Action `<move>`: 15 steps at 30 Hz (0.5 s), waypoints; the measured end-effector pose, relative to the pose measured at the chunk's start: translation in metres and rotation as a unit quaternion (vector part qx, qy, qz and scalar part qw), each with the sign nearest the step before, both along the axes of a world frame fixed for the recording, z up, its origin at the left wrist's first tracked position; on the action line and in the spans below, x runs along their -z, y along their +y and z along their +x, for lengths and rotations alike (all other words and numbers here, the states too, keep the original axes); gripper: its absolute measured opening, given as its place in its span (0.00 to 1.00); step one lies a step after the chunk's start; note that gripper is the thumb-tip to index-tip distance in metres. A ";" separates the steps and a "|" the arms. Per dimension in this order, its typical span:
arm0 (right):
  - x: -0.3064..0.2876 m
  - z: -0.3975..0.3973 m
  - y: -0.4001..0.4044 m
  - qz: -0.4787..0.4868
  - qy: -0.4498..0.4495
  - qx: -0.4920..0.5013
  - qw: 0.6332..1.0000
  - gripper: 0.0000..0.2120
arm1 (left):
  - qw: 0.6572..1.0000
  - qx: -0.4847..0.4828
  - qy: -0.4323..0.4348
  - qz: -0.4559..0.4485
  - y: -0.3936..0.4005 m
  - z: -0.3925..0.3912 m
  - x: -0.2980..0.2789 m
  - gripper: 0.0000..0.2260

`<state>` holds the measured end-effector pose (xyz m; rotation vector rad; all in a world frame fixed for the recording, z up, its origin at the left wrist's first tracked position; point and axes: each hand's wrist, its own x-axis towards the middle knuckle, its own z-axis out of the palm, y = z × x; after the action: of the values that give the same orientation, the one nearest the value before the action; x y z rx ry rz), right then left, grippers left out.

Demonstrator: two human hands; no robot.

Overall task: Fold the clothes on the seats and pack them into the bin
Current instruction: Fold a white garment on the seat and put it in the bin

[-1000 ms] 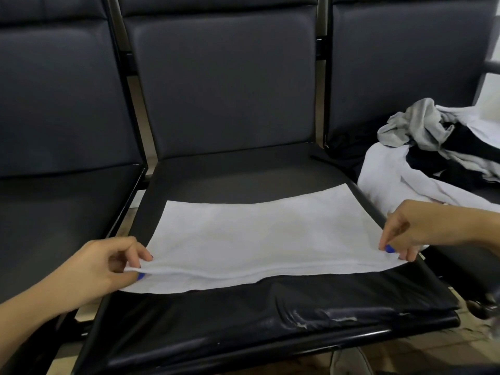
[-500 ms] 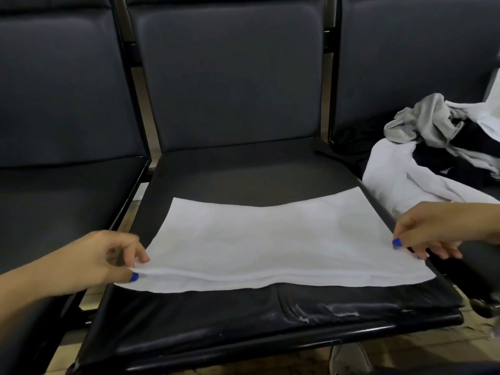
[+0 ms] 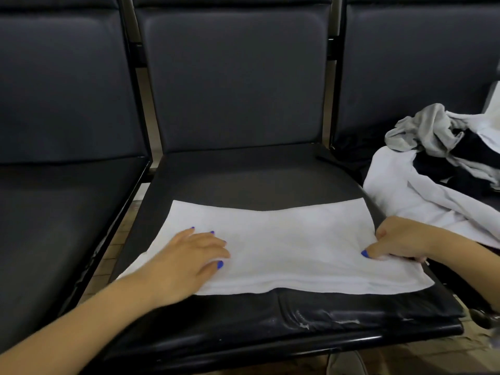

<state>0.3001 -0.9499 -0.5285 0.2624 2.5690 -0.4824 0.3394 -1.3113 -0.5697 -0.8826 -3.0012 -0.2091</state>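
A white cloth (image 3: 284, 244), folded into a flat rectangle, lies on the middle black seat (image 3: 243, 174). My left hand (image 3: 189, 258) rests flat on its left part, fingers spread and straight. At the cloth's right edge my right hand (image 3: 397, 240) grips the fabric, thumb on top and fingers curled under the edge. No bin is in view.
A heap of unfolded clothes (image 3: 438, 163), white, grey and dark, sits on the right seat. The left seat (image 3: 54, 217) is bare. Seat backs rise behind. A shoe tip (image 3: 346, 364) shows on the floor below the seat's front edge.
My left hand let go of the cloth's left corner and moved onto the cloth, lying flat. My right hand shifted from pinching the near right corner to gripping the right edge.
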 end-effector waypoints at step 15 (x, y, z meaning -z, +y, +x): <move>-0.016 0.006 0.038 -0.310 -0.052 0.207 0.927 0.31 | 0.937 0.062 -0.261 0.225 0.098 -0.005 -0.006 0.04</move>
<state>0.3058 -0.9122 -0.5121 0.5787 2.1150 -1.3551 0.3343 -1.2138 -0.5640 -1.0914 -3.0981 -1.2599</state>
